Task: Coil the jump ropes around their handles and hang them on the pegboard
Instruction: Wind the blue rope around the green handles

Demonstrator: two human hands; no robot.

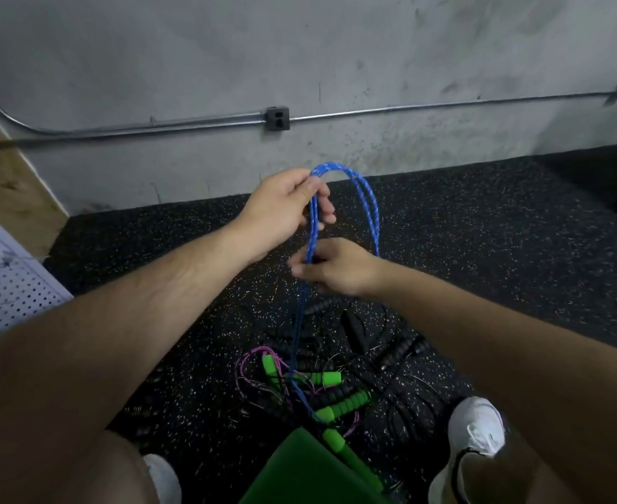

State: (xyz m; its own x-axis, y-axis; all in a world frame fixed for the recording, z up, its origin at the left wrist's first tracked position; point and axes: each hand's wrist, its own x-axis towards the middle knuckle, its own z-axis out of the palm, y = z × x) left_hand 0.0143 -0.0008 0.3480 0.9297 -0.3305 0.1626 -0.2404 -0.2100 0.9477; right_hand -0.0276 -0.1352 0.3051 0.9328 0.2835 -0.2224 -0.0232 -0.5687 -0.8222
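Observation:
A blue braided jump rope (367,198) arches in doubled loops above the floor. My left hand (285,209) pinches the top of the loops. Just below it, my right hand (336,267) grips the bundled strands. The rope's tail (296,343) drops to a pile on the floor with green foam handles (343,403), a purple rope (249,365) and black handles (401,351) with thin black cords. The white pegboard (5,285) lies at the left edge.
Black speckled rubber flooring (518,220) meets a grey concrete wall with a conduit and outlet box (278,118). A wooden panel (5,176) leans at the left. A green flat object (299,471) sits between my white shoes (478,423).

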